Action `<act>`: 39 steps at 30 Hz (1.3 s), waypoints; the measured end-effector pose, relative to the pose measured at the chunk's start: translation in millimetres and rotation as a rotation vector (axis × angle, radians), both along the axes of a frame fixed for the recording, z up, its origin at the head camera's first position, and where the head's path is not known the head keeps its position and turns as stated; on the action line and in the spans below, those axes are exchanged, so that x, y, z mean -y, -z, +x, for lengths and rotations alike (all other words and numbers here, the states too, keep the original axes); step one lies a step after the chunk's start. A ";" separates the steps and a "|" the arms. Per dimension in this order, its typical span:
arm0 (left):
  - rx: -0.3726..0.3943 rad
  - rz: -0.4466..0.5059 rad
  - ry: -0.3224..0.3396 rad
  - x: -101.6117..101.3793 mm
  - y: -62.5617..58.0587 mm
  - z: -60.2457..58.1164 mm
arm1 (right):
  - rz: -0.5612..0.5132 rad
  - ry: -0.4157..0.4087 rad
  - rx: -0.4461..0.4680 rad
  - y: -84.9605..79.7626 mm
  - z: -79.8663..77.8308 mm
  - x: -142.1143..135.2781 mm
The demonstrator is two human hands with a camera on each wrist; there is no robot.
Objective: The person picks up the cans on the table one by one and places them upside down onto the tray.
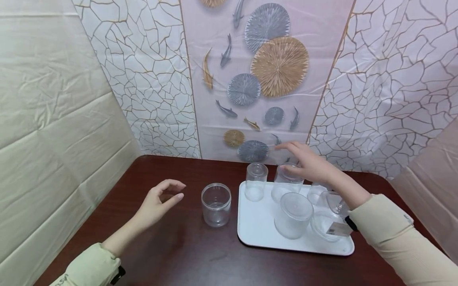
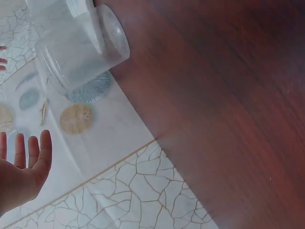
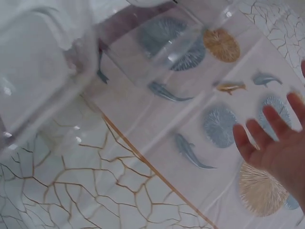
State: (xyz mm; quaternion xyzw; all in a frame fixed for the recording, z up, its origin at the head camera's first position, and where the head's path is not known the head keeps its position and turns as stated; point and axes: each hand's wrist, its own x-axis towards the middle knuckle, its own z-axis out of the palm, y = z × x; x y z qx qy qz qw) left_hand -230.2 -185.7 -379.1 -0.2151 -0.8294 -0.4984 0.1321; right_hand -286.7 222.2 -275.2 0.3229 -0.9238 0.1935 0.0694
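In the head view, a clear jar with a ridged rim stands upright on the dark red table, left of a white tray. My left hand hovers to the left of that jar, empty, thumb and fingers loosely bent and apart. Over the tray's back edge, my right hand reaches with fingers spread; its thumb overlaps a clear jar in this view. A slimmer clear jar stands to its left. In the right wrist view my right hand has nothing in its fingers.
At the tray's front is a wide, frosted-looking jar. Several more clear containers crowd the tray's right side, one bearing a label, partly hidden by my right forearm. A patterned cloth hangs behind the table.
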 end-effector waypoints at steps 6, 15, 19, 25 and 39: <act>-0.026 0.006 0.008 0.9 -5.2 -2.6 | -0.146 0.072 -0.087 7.5 9.5 -6.2; -0.074 0.020 0.025 -0.8 -17.8 -14.5 | -0.300 0.154 -0.144 10.8 28.3 -13.8; -0.064 0.001 0.012 -1.4 -21.5 -19.8 | -0.347 0.166 -0.136 13.1 34.6 -14.5; -0.026 -0.030 0.018 -6.6 -22.9 -30.2 | -0.426 0.198 -0.136 15.5 37.6 -19.6; -0.056 -0.184 0.148 -28.5 -16.4 -52.2 | -0.519 0.234 -0.129 29.2 43.0 -28.3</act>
